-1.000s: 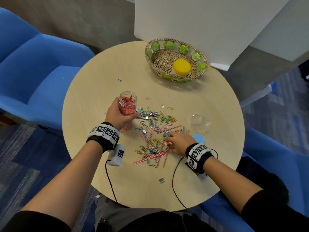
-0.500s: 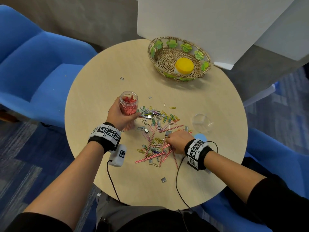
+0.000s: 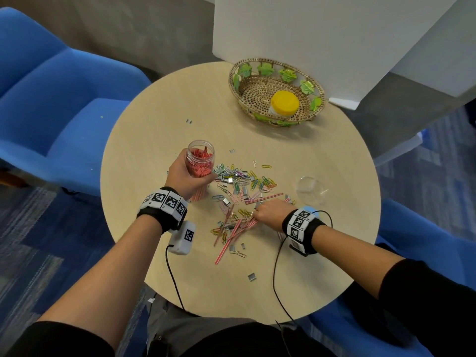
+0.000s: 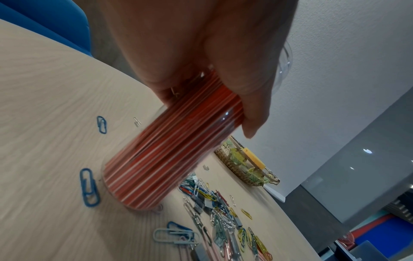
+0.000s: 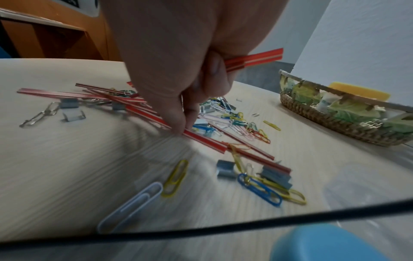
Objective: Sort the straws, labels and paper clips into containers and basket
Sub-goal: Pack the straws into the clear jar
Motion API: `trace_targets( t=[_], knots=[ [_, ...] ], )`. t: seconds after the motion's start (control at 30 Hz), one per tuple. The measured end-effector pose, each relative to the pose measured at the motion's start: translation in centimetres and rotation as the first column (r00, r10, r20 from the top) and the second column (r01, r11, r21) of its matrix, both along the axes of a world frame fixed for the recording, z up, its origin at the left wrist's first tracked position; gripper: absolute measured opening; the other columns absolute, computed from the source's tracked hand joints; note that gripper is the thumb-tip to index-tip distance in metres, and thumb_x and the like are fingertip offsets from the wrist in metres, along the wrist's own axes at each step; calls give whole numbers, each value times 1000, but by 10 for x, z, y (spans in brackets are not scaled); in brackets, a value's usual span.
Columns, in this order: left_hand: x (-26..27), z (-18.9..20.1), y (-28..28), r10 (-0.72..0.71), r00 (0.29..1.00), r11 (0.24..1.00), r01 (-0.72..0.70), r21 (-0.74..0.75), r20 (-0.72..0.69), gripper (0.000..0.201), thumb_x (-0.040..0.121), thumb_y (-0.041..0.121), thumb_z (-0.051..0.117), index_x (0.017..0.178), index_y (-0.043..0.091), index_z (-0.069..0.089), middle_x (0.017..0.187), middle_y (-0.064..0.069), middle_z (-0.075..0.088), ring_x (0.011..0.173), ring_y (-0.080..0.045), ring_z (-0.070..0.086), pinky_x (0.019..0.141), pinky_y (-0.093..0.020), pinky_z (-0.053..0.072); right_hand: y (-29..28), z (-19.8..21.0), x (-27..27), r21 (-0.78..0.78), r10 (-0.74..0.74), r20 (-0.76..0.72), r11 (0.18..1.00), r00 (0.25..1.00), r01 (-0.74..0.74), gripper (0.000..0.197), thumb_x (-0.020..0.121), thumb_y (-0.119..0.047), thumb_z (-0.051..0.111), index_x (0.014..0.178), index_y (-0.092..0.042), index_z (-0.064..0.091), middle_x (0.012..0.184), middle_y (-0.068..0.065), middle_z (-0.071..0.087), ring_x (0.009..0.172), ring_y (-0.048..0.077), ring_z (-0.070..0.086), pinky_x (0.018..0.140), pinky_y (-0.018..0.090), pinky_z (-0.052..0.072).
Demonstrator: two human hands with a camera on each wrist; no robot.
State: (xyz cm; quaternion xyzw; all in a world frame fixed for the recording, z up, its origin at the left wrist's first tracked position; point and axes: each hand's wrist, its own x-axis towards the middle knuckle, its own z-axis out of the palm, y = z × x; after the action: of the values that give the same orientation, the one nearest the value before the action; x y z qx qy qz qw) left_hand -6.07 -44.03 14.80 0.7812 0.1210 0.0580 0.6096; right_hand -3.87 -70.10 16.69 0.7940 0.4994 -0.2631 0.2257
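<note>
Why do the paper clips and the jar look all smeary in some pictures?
Right wrist view: motion blur smears the table and near paper clips. Left wrist view: the straw jar is streaked. Head view: sharp, though its wide lens bends the edges.

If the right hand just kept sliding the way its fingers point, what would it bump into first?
Most likely the loose red straws right at the right hand's fingertips, then the paper clips tangled among them. Depth is hard to judge, so the order could differ.
</note>
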Motion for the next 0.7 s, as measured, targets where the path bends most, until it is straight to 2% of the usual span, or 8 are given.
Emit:
trace_targets(
  t=[0.17,0.23,0.3,0.43,0.57,0.6,0.63,0.7],
  knots=[
    [-1,2,0,13,1000,1000,-13,4,1,67,66,13,92,123,10,56,113,-6,68,107,-19,65,92,-24,50,-17,-4,8,89,-33,-21,995,999,35,27,90,3,59,117,1,63,120,15,55,105,30,59,84,37,53],
    [-1,3,-1,14,1000,1000,-14,5,-3,67,66,13,92,123,10,56,113,-6,68,107,-20,65,93,-27,51,-23,-8,10,111,-126,-48,985,991,131,26,92,0,58,117,-4,64,117,12,56,105,29,58,85,37,50],
    [-1,3,-1,10,1000,1000,-10,8,-5,67,67,13,92,124,10,56,113,-6,68,107,-19,65,93,-27,51,-26,-5,13,181,-291,-136,933,947,313,20,98,-10,51,112,-11,65,109,6,58,101,24,56,87,36,46],
    [-2,4,-1,4,1000,1000,-4,7,-12,68,67,14,92,124,11,56,113,-6,68,107,-18,65,92,-23,50,-35,7,16,359,-536,-398,656,745,664,23,104,-18,38,90,-19,56,81,0,60,73,18,53,72,31,43],
    [-1,5,-1,4,1000,1000,-4,16,-17,69,66,14,92,124,10,56,114,-6,67,108,-19,64,92,-25,49,-35,6,10,284,-618,-698,225,362,932,23,106,-18,34,92,-17,52,66,-5,45,56,14,44,54,23,36],
    [-1,5,-1,1,1000,1000,0,18,-18,69,66,14,92,124,10,56,114,-6,67,108,-20,64,93,-27,50,-30,7,8,234,-615,-732,176,293,956,24,106,-16,34,90,-20,51,66,-7,41,56,10,38,53,22,32],
    [-1,4,-1,-3,1000,1000,3,21,-20,69,66,15,92,124,11,56,114,-6,67,108,-20,64,94,-30,51,-25,7,6,202,-624,-732,183,272,962,27,105,-13,35,86,-26,49,69,-10,38,57,6,35,54,20,29],
    [-1,4,-1,-11,1000,1000,12,18,-24,68,66,15,92,124,12,56,114,-6,67,108,-20,65,96,-35,52,-13,4,-1,168,-666,-691,232,283,958,30,104,-20,40,75,-27,44,69,-10,37,59,6,35,55,20,30]
  ],
)
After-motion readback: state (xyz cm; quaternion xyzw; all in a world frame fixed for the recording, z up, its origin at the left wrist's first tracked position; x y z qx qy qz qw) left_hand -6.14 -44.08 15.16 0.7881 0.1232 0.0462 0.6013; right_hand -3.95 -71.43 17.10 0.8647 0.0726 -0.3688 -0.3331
